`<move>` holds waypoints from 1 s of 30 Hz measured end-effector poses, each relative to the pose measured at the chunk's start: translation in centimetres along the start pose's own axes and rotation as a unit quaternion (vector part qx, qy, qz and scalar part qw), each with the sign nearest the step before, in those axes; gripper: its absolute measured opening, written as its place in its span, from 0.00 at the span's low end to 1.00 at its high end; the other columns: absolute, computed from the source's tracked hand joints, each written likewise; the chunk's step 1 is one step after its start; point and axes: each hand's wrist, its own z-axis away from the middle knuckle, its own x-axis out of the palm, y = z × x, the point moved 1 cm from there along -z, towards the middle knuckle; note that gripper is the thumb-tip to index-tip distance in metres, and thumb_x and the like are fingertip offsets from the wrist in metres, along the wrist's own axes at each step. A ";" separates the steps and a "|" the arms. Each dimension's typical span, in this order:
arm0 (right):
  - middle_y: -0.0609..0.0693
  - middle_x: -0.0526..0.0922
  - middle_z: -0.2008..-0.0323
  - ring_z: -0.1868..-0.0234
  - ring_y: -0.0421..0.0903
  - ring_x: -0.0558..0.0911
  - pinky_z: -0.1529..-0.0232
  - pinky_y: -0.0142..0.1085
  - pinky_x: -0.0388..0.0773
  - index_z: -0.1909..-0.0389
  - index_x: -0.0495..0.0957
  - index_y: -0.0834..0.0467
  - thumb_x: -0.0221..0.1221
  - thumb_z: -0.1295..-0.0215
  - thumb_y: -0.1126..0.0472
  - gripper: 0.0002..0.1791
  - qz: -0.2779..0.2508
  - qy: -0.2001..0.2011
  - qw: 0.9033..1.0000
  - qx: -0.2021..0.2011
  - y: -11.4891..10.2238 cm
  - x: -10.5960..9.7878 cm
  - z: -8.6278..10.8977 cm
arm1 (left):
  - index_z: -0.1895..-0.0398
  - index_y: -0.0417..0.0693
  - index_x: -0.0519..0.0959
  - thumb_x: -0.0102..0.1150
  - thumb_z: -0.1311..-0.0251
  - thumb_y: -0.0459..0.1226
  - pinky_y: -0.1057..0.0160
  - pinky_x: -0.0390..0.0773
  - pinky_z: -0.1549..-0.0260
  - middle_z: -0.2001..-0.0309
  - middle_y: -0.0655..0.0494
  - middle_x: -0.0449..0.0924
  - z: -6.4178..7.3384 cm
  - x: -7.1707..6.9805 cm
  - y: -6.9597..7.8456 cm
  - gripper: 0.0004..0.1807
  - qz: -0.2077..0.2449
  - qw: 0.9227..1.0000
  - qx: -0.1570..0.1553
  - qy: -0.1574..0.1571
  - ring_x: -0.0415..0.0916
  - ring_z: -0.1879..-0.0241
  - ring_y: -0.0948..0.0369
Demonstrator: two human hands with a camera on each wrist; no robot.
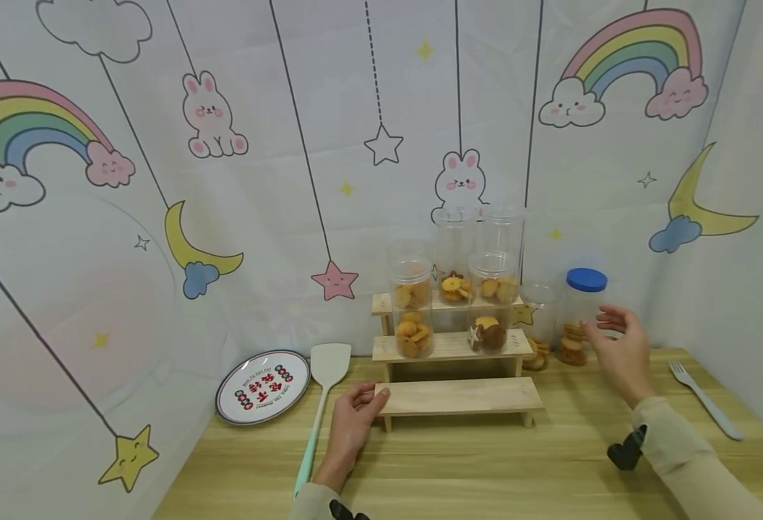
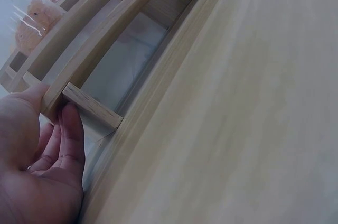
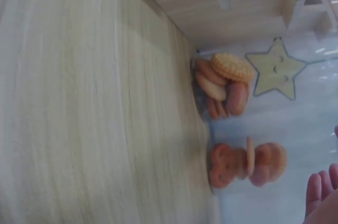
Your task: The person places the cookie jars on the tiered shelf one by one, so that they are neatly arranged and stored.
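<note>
A three-step wooden display stand stands on the table with several clear jars of cookies on its upper two steps. My left hand grips the left end of the lowest step; in the left wrist view its thumb lies over the plank and its fingers curl beneath. To the right of the stand, a clear jar with a blue lid holds a few cookies. Beside this jar, my right hand is raised with loosely bent fingers, holding nothing. A lidless cookie jar stands between it and the stand.
Left of the stand, a white plate with red print leans against the backdrop. A spatula with a mint handle lies close to my left hand. On the far right lies a pale fork. A cartoon-printed cloth hangs behind the table.
</note>
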 end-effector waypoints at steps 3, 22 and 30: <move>0.56 0.77 0.36 0.41 0.47 0.76 0.57 0.19 0.71 0.23 0.67 0.62 0.67 0.25 0.45 0.39 0.017 -0.005 1.000 0.021 0.4 0.1 -0.5 | 0.34 0.32 0.79 0.72 0.28 0.44 0.68 0.88 0.62 0.52 0.42 0.88 0.0 0.0 0.0 0.30 -0.002 1.000 0.001 0.001 0.83 0.59 0.64; 0.73 0.62 0.20 0.22 0.74 0.64 0.25 0.71 0.67 0.15 0.48 0.67 0.65 0.23 0.42 0.53 0.044 -0.093 0.995 -0.011 1.0 0.8 -2.3 | 0.35 0.33 0.80 0.73 0.29 0.44 0.69 0.87 0.62 0.54 0.43 0.87 0.2 0.2 0.2 0.28 -0.008 1.000 -0.001 0.002 0.82 0.59 0.63; 0.70 0.65 0.21 0.23 0.71 0.66 0.27 0.70 0.68 0.15 0.52 0.65 0.66 0.24 0.41 0.52 0.031 -0.096 0.995 -0.017 0.4 0.4 -0.6 | 0.35 0.33 0.80 0.73 0.29 0.45 0.69 0.86 0.62 0.53 0.44 0.88 0.1 -0.2 0.1 0.29 -0.018 1.000 0.004 0.007 0.82 0.58 0.64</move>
